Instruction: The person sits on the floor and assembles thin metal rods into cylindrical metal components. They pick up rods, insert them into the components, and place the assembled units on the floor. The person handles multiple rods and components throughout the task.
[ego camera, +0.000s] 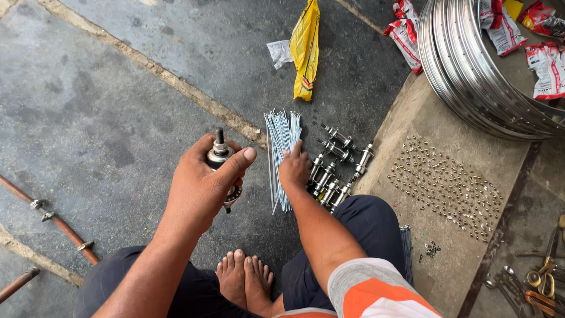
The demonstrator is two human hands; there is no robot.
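The left hand [203, 179] is closed around a metal wheel hub [220, 159]. The hub stands up in the fist, with its thin axle poking out at the top. It is held up over the grey stone floor [118, 106], a little to the left of the middle.

The right hand [294, 168] reaches down to a bundle of thin silver spokes [281, 153] lying on the floor. Its fingers are bent and touch the spokes, but I cannot tell if they grip any.

Just to the right of the spokes lies a little bunch of more shiny hubs [335, 168], side by side.

Farther right is a tan stone slab [500, 159]. Many tiny gold and silver spoke nipples [447, 185] are spread out on it. At the far right stands a stack of shiny wheel rims [465, 70], with red and white packets [547, 68] inside and next to it.

A yellow bag [306, 47] lies on the floor at the far side, above the spokes.

Near the right corner are some tools with gold handles [544, 282].

At the near left, a brown pipe [47, 218] runs along the floor.

The person's bare feet [244, 280] are at the near middle, between dark trouser legs.
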